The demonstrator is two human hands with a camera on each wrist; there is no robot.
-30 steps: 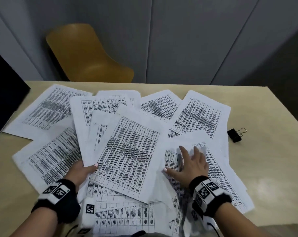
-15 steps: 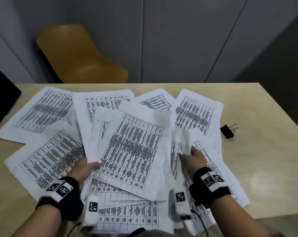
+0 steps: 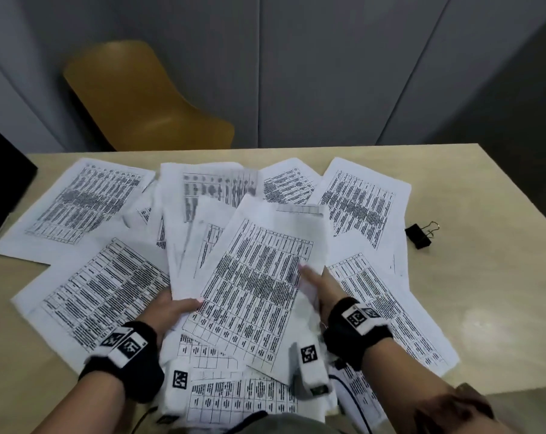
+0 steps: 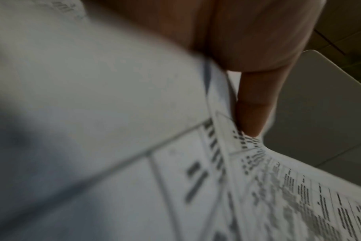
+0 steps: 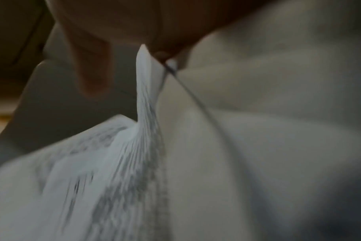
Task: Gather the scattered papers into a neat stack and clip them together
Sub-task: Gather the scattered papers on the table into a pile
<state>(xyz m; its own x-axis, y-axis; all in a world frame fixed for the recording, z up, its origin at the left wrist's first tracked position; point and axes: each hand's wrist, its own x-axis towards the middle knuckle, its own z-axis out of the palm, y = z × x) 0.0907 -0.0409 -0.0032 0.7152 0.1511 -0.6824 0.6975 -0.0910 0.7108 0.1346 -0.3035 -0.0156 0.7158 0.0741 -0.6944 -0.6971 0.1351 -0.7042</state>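
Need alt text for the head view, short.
Two hands hold the side edges of a small batch of white printed table sheets, the left hand and the right hand, above more sheets scattered across a light wooden table. A black binder clip lies to the right; a yellow chair stands behind.

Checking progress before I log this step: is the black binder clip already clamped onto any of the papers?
No: the binder clip lies alone on the bare table, to the right of the scattered papers.

Both hands point(image 3: 171, 311) point(image 3: 323, 285) low — fingers pinched
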